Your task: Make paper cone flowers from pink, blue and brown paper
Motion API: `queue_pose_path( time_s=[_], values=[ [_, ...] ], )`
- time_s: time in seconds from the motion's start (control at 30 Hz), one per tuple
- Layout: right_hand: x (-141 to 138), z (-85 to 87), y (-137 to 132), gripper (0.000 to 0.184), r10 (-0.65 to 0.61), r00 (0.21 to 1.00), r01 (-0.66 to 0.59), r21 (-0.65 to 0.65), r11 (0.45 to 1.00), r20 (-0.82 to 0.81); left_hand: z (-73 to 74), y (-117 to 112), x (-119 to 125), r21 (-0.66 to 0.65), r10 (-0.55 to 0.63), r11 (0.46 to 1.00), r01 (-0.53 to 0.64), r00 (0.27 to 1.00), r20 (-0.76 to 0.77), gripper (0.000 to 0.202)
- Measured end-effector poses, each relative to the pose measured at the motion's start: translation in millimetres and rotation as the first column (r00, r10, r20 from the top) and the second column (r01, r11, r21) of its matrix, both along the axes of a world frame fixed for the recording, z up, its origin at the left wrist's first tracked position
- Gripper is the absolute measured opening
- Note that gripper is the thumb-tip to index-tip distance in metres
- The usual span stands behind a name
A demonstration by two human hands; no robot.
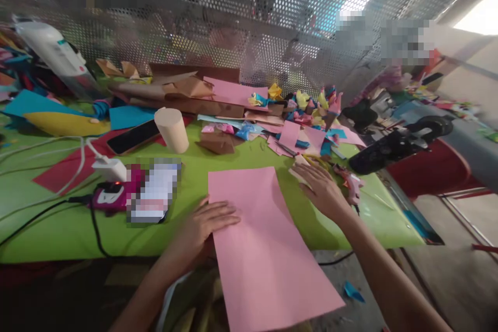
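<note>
A large pink sheet of paper [257, 238] lies partly on the green table and hangs over its front edge towards me. My left hand [212, 220] grips its left edge, fingers on top and the thumb out of sight. Right of the sheet, my right hand [321, 187] closes over a small pale, flat-sided piece [300, 162] on the table; its kind cannot be made out. Just beyond those fingers is a yellow-handled tool [317, 161], partly covered. A pink glue gun [353, 187] lies to the right of that hand.
A phone [155, 192], a magenta power strip [111, 194] with cables, a dark phone [132, 137] and a beige cylinder [171, 129] occupy the left. Paper scraps [290, 135] and brown card [171, 88] are heaped behind. A black bottle [381, 150] leans at right.
</note>
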State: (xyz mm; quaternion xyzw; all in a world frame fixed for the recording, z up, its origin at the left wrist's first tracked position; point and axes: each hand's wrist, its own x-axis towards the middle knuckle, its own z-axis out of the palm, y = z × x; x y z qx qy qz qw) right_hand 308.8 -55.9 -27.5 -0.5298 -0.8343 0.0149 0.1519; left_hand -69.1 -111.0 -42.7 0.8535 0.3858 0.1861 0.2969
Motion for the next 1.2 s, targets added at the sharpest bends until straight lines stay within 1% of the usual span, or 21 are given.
queue_pose_path(
  time_s=[0.07,0.17,0.23,0.33,0.43,0.5,0.57,0.63,0.7,0.73,0.8,0.87,0.93,1.0,1.07,1.1,1.13,1.2],
  values=[
    [1.4,5.7,-16.3,0.055,0.053,0.998,-0.054,-0.024,0.998,-0.042,5.6,0.4,2.7,-0.019,0.001,1.0,-0.001,1.0,0.004,0.047],
    [-2.9,14.0,-42.6,0.065,0.173,0.98,-0.187,-0.158,0.97,-0.096,16.0,-2.2,5.2,-0.031,0.016,0.999,-0.015,1.0,0.018,0.044],
    [-8.5,17.0,-55.6,0.063,0.236,0.962,-0.266,-0.258,0.929,-0.139,19.2,-4.0,6.1,-0.024,0.056,0.998,-0.056,0.998,0.036,0.041],
    [-16.9,16.7,-63.0,0.05,0.269,0.937,-0.333,-0.346,0.877,-0.221,16.8,-5.0,7.2,-0.035,0.116,0.993,-0.114,0.99,0.075,0.038],
    [-20.2,9.1,-59.4,0.035,0.253,0.905,-0.369,-0.333,0.868,-0.343,15.6,-5.1,7.2,-0.048,0.135,0.99,-0.131,0.987,0.09,0.039],
    [-19.3,-0.1,-55.4,0.033,0.264,0.857,-0.41,-0.278,0.868,-0.442,19.8,-6.4,5.9,-0.029,0.124,0.992,-0.123,0.99,0.061,0.043],
    [-18.5,-10.3,-53.1,0.034,0.275,0.811,-0.432,-0.212,0.876,-0.517,26.9,-9.3,3.9,-0.006,0.1,0.995,-0.1,0.994,0.033,0.045],
    [-20.0,-17.7,-53.4,0.032,0.25,0.787,-0.397,-0.153,0.905,-0.563,34.2,-13.4,2.3,-0.016,0.081,0.997,-0.08,0.996,0.045,0.038],
    [-24.2,-19.4,-55.7,0.032,0.205,0.781,-0.344,-0.132,0.93,-0.591,39.0,-17.4,2.6,-0.049,0.072,0.997,-0.067,0.993,0.097,0.027],
    [-27.0,-18.1,-57.1,0.032,0.161,0.789,-0.306,-0.151,0.94,-0.593,39.9,-19.1,3.7,-0.066,0.09,0.994,-0.083,0.988,0.122,0.024],
    [-32.6,-12.7,-59.6,0.032,0.049,0.816,-0.213,-0.221,0.952,-0.576,38.4,-21.6,7.6,-0.094,0.196,0.978,-0.184,0.97,0.141,0.026],
    [-37.6,-7.4,-60.7,0.034,-0.069,0.833,-0.113,-0.29,0.95,-0.549,33.0,-22.9,13.2,-0.095,0.358,0.932,-0.349,0.927,0.11,0.03],
    [-41.6,-5.8,-60.5,0.035,-0.165,0.819,-0.03,-0.328,0.944,-0.55,25.2,-23.4,19.2,-0.045,0.493,0.87,-0.491,0.868,0.06,0.032],
    [-45.1,-9.0,-59.7,0.032,-0.255,0.785,0.043,-0.361,0.932,-0.565,16.9,-23.7,24.6,0.045,0.571,0.819,-0.572,0.82,0.039,0.026],
    [-48.6,-15.4,-59.1,0.026,-0.321,0.745,0.111,-0.366,0.924,-0.585,10.1,-24.2,28.7,0.145,0.62,0.77,-0.621,0.782,0.056,0.01],
    [-50.3,-18.9,-59.3,0.024,-0.342,0.73,0.143,-0.358,0.923,-0.591,7.7,-24.6,30.1,0.186,0.634,0.751,-0.634,0.77,0.068,0.008],
    [-51.9,-22.2,-59.8,0.025,-0.355,0.721,0.173,-0.342,0.924,-0.595,6.1,-25.2,31.2,0.218,0.642,0.736,-0.641,0.763,0.076,0.021],
    [-53.8,-27.1,-61.9,0.037,-0.347,0.724,0.219,-0.277,0.935,-0.596,5.0,-26.5,32.0,0.253,0.643,0.729,-0.636,0.763,0.068,0.047]
  ],
)
